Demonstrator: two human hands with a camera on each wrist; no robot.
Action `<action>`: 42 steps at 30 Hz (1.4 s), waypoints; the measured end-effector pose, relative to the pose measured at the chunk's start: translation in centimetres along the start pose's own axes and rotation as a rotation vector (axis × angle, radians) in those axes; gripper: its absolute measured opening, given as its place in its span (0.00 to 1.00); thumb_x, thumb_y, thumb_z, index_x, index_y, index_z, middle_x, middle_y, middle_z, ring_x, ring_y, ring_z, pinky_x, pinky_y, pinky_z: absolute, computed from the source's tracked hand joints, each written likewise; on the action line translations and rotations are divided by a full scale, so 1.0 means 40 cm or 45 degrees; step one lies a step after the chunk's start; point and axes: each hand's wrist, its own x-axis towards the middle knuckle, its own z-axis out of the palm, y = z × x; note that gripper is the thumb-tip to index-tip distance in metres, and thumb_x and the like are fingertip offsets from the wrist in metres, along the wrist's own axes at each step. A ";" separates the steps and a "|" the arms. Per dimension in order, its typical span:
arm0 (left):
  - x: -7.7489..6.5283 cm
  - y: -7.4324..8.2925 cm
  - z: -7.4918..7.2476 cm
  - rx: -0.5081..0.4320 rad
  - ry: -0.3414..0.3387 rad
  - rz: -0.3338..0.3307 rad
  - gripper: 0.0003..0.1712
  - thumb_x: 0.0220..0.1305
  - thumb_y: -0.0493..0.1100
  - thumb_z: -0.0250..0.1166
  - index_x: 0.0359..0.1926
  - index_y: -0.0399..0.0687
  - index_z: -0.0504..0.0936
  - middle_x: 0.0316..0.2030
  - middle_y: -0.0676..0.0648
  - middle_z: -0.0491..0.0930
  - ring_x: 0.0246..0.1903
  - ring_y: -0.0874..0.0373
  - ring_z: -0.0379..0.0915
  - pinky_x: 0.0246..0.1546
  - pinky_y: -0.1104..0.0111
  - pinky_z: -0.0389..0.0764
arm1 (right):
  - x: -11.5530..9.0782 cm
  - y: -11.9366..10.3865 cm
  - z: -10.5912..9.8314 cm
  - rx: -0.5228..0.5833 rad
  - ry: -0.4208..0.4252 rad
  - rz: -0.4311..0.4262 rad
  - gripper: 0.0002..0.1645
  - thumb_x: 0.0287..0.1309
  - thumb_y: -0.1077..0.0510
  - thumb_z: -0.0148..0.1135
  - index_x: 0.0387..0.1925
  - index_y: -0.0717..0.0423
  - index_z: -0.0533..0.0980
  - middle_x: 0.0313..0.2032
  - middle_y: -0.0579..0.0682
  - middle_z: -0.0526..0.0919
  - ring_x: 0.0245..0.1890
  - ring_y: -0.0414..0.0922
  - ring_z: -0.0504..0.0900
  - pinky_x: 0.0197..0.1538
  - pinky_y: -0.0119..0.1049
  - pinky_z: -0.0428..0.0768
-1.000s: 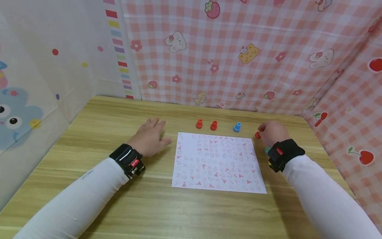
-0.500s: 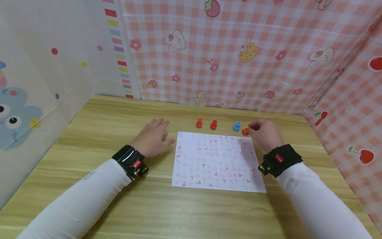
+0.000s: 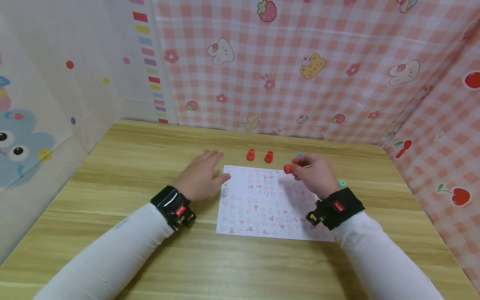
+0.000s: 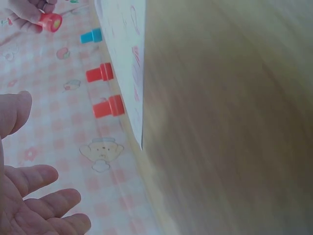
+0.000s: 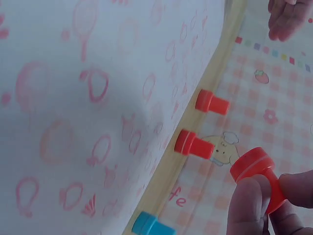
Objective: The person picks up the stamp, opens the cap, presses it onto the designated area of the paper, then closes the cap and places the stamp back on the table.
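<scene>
My right hand (image 3: 318, 174) pinches a red stamp (image 5: 261, 176) by its narrow handle between thumb and fingers. The stamp is tilted on its side above the paper's upper edge, and its pale round face (image 4: 57, 23) shows in the left wrist view. Under it lies a white sheet of paper (image 3: 240, 181) covered in small red and pink prints, among them shuttlecock and racket shapes. Left of the sheet, my left hand (image 3: 200, 177) has its fingers extended and holds nothing; its thumb is over the paper's left edge.
Two red stamps (image 3: 250, 155) (image 3: 268, 157) stand upright behind the paper. A blue stamp (image 5: 149, 225) stands right of them, mostly hidden by my right hand in the head view. A green stamp (image 3: 342, 183) shows past the right wrist. Patterned cloth (image 3: 281, 104) hangs behind the table (image 3: 187, 262).
My right hand has carried the red stamp leftward from the table's right side, past the blue stamp, to over the paper. My left hand has drifted right toward the sheet.
</scene>
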 end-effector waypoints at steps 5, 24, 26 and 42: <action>0.005 0.019 0.011 -0.018 -0.004 0.006 0.41 0.64 0.64 0.54 0.68 0.43 0.59 0.68 0.39 0.56 0.66 0.46 0.42 0.65 0.50 0.51 | -0.010 -0.015 0.026 0.099 -0.054 0.069 0.13 0.60 0.54 0.60 0.45 0.53 0.76 0.39 0.54 0.81 0.35 0.51 0.80 0.43 0.50 0.79; 0.015 0.096 0.037 -0.193 -0.020 0.087 0.39 0.65 0.63 0.53 0.68 0.45 0.61 0.65 0.46 0.63 0.63 0.55 0.52 0.62 0.55 0.61 | -0.046 -0.082 0.110 0.510 -0.169 0.011 0.12 0.59 0.58 0.63 0.43 0.58 0.77 0.41 0.56 0.80 0.37 0.54 0.80 0.47 0.45 0.80; 0.016 0.102 0.040 -0.221 -0.019 0.102 0.39 0.65 0.63 0.54 0.68 0.46 0.61 0.65 0.47 0.63 0.62 0.58 0.55 0.61 0.56 0.63 | -0.053 -0.088 0.117 0.547 -0.183 0.010 0.12 0.58 0.58 0.63 0.43 0.58 0.77 0.41 0.57 0.80 0.37 0.53 0.80 0.47 0.45 0.80; 0.012 0.132 0.062 -0.439 0.080 0.177 0.19 0.64 0.49 0.61 0.56 0.55 0.76 0.49 0.56 0.77 0.48 0.67 0.68 0.50 0.59 0.74 | -0.084 -0.095 0.171 0.784 -0.270 -0.088 0.11 0.56 0.65 0.63 0.41 0.65 0.76 0.40 0.60 0.80 0.39 0.58 0.79 0.43 0.38 0.81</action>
